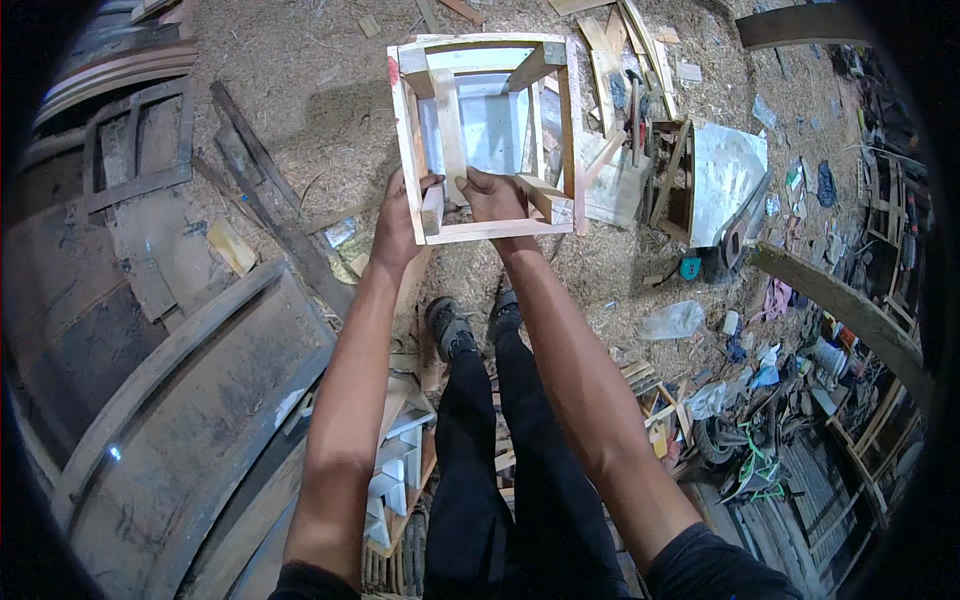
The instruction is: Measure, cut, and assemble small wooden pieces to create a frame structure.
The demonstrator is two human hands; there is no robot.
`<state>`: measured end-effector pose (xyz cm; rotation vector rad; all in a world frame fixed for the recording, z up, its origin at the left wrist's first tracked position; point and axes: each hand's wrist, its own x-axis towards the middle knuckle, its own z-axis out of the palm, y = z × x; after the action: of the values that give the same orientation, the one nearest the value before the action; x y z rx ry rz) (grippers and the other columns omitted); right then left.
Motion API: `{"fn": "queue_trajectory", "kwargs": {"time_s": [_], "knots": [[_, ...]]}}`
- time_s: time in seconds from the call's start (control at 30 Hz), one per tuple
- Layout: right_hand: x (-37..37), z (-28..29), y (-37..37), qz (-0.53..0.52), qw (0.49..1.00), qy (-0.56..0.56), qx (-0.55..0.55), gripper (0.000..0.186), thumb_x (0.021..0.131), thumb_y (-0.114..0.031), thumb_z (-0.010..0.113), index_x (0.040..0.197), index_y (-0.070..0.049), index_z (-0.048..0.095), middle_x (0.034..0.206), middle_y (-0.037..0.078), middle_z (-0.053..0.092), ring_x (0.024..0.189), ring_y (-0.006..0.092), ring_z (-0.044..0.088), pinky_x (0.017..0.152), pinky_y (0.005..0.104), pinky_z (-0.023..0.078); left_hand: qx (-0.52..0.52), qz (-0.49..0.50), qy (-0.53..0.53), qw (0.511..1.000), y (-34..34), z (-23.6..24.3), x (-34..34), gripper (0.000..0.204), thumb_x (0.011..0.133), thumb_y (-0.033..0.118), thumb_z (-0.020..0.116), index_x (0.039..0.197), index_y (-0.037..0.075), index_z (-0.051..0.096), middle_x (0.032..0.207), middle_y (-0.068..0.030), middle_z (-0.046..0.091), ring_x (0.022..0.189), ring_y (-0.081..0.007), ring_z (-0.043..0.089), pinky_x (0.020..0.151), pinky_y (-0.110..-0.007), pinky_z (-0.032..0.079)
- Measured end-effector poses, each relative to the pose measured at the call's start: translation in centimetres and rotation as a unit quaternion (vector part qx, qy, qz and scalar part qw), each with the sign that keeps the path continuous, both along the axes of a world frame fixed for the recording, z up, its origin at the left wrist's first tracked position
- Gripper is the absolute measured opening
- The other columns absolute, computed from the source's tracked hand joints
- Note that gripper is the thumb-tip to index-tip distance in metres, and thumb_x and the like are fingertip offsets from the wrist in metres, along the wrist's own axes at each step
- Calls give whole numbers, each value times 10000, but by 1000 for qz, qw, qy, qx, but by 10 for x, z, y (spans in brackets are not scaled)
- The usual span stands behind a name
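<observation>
A box-shaped wooden frame [500, 232] of pale battens is held up ahead of me, its corner posts showing inside. My left hand [400, 215] is closed round its near left corner, with fingertips by the post. My right hand [492, 197] reaches beneath the near rail into the frame; its thumb touches the end of a pale slat [447, 125] running lengthwise inside. The fingers of the right hand are partly hidden. Through the frame a whitish-blue panel [490, 125] shows; whether it is fixed to the frame, I cannot tell.
Shavings cover the ground [330, 60]. Right of the frame lie loose boards [610, 75], a hammer [635, 105] and a white-topped wooden box [728, 180] with a handsaw [735, 235] beside it. Large dark panels [200, 420] lean at left. A small green bicycle [750, 465] and clutter lie lower right.
</observation>
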<state>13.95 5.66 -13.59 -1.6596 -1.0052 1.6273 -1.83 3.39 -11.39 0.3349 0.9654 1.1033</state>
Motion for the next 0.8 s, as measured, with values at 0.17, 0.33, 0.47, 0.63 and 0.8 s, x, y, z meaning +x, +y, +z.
{"fn": "queue_trajectory", "kwargs": {"time_s": [0.17, 0.33, 0.47, 0.63, 0.8], "knots": [[-3, 3, 1, 17, 999, -36, -18, 408, 932, -196, 716, 1211, 94, 648, 1077, 115, 728, 965, 111, 616, 878, 279, 493, 209, -61, 285, 933, -9, -2, 11, 394, 960, 63, 584, 1322, -21, 454, 1150, -119, 568, 990, -187, 654, 777, -316, 631], [-16, 11, -5, -10, 999, -22, -28, 400, 926, -188, 728, 1202, 92, 655, 1024, 96, 727, 904, 93, 602, 810, 264, 500, 187, -17, 283, 941, -14, -10, 5, 359, 904, -39, 630, 1249, -51, 528, 1216, -121, 521, 1066, -206, 622, 798, -330, 632], [8, -21, -6, -37, 999, 8, -23, 401, 923, -178, 735, 1208, 91, 652, 992, 75, 722, 876, 82, 593, 773, 258, 500, 73, 25, -5, 997, -7, -6, 22, 522, 833, -127, 678, 1323, -33, 527, 1292, -93, 482, 1177, -188, 535, 967, -338, 559], [-11, 25, -4, 7, 999, -49, -16, 437, 933, -219, 723, 1230, 89, 638, 1049, 117, 730, 932, 112, 623, 828, 278, 509, 177, -38, 291, 940, -12, -13, -1, 345, 793, -94, 715, 1126, -115, 625, 1206, -125, 532, 1017, -230, 641, 828, -319, 624], [-2, 26, 0, 36, 998, -50, -31, 396, 954, -245, 688, 1208, 58, 665, 1098, 146, 732, 998, 136, 644, 885, 278, 502, 228, -62, 385, 892, -8, -10, -2, 382, 754, -49, 765, 1114, -91, 644, 1165, -127, 558, 992, -239, 648, 825, -329, 604]]}}
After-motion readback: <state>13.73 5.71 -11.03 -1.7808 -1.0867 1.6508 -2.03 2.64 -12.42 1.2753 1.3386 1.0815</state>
